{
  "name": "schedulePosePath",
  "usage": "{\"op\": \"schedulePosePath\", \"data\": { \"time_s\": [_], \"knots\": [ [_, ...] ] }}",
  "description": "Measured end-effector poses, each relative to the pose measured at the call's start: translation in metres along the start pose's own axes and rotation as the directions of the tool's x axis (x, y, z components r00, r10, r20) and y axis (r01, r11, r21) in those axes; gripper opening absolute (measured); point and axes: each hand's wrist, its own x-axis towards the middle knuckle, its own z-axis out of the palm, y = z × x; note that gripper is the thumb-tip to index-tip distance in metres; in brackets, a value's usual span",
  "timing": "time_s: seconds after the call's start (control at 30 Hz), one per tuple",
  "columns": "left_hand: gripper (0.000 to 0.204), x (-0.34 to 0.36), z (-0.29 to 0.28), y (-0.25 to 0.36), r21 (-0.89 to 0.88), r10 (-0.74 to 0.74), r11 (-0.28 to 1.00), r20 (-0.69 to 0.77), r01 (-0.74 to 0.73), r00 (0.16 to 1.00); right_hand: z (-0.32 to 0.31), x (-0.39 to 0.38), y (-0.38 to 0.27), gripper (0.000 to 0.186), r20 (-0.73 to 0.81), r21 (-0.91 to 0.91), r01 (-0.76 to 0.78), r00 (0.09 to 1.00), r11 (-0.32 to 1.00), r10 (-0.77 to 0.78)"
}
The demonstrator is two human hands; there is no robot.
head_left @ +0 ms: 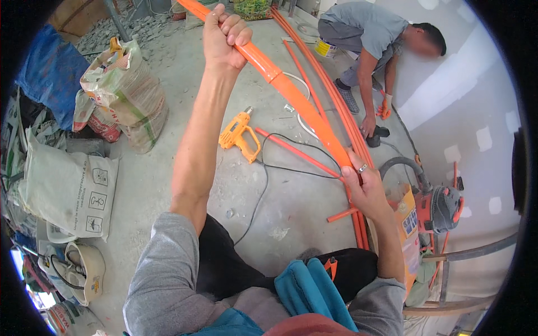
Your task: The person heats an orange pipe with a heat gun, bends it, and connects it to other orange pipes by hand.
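An orange plastic conduit pipe (305, 106) slants across in front of me, from the top left down toward the right. My left hand (225, 36) is wrapped round its upper stretch. Lower down, my right hand (364, 185), with a ring on one finger, grips the pipe's near end. Between the hands a wider sleeve-like joint (263, 66) shows on the pipe. A yellow heat gun (241, 136) lies on the floor beneath, its black cord (259, 199) curling toward my legs.
Several long orange pipes (330, 92) lie along the floor on the right, with shorter pieces beside them. A co-worker (364, 33) crouches at the far right by the wall. A vacuum cleaner (440, 208) stands right; filled sacks (126, 95) and a white helmet (87, 271) are left.
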Motion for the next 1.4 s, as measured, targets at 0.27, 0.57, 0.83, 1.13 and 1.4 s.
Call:
{"op": "schedulePosePath", "data": {
  "time_s": [0.27, 0.57, 0.83, 1.13, 1.4],
  "knots": [
    [0.038, 0.0, 0.01, -0.008, -0.025, -0.054, 0.998, 0.166, 0.058, 0.985, -0.009, -0.001, -0.004, 0.048, 0.46, 0.584, -0.549, 0.83, 0.597, 0.314],
    [0.034, -0.009, 0.038, 0.012, -0.083, -0.215, 0.963, 0.335, 0.256, 0.917, -0.011, 0.007, -0.002, 0.051, 0.589, 0.629, -0.602, 0.782, 0.493, 0.203],
    [0.038, -0.003, 0.051, 0.017, -0.106, -0.257, 0.936, 0.447, 0.336, 0.857, 0.0, 0.0, -0.018, 0.047, 0.425, 0.585, -0.403, 0.892, 0.704, 0.157],
    [0.04, -0.003, 0.046, 0.016, 0.021, -0.23, 0.973, 0.227, 0.231, 0.946, 0.008, -0.006, -0.03, 0.04, -0.08, 0.061, 0.024, 0.997, 0.998, -0.019],
    [0.038, -0.004, 0.015, 0.01, 0.415, 0.094, 0.909, -0.128, -0.033, 0.987, 0.027, 0.003, -0.019, 0.041, -0.095, -0.072, -0.021, 0.995, 0.997, 0.014]
  ]
}}
